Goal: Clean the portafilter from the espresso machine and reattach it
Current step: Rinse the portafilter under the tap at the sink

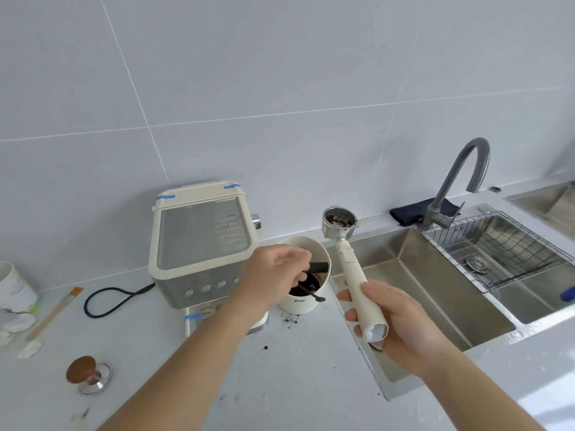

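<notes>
My right hand (395, 318) grips the cream handle of the portafilter (357, 275), held up over the sink's left edge. Its metal basket (339, 219) faces up with dark coffee residue inside. My left hand (273, 275) is closed on a thin black spoon (311, 292) whose tip rests over the rim of the white knock box (306, 272). The knock box holds dark grounds and has a black bar across it. The cream and steel espresso machine (199, 241) stands just left of the knock box, behind my left hand.
A steel sink (435, 290) with a wire rack (504, 244) and grey faucet (457, 185) lies to the right. A dark cloth (410, 209) sits behind the faucet. A tamper (88, 373), a brush (53, 312), a white container (15, 290) and spilled grounds (289, 320) are on the counter.
</notes>
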Demonstrator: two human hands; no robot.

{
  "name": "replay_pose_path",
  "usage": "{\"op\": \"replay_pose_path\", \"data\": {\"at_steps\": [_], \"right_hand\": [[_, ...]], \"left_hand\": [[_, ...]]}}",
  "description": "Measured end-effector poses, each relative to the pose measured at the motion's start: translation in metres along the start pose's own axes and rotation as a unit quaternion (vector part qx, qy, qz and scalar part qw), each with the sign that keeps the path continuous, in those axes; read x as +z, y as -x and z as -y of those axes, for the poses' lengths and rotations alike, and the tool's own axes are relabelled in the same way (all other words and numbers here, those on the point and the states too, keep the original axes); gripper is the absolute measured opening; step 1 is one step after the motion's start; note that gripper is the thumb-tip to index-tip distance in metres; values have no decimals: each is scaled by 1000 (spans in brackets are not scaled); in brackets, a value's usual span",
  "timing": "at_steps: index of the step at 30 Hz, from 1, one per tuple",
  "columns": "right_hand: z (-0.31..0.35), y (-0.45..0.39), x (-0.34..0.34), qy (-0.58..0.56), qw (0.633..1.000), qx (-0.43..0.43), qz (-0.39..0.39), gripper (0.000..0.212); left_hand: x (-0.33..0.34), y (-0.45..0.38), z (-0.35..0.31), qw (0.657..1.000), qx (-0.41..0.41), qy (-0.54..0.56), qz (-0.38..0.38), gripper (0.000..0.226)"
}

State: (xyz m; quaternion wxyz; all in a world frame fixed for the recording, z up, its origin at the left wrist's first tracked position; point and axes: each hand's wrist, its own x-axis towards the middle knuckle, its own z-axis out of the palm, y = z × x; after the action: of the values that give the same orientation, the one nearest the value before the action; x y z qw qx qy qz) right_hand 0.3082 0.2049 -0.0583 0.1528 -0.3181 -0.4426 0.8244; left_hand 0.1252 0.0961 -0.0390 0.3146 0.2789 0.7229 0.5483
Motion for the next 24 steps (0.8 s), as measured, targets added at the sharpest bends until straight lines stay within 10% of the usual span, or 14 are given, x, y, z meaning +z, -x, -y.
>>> {"op": "replay_pose_path", "data": {"at_steps": [24], "right_hand": [[108, -45, -206, 105, 993, -39, 36, 41]], "left_hand": [[262, -95, -48, 976, -95, 190, 39, 20]]}}
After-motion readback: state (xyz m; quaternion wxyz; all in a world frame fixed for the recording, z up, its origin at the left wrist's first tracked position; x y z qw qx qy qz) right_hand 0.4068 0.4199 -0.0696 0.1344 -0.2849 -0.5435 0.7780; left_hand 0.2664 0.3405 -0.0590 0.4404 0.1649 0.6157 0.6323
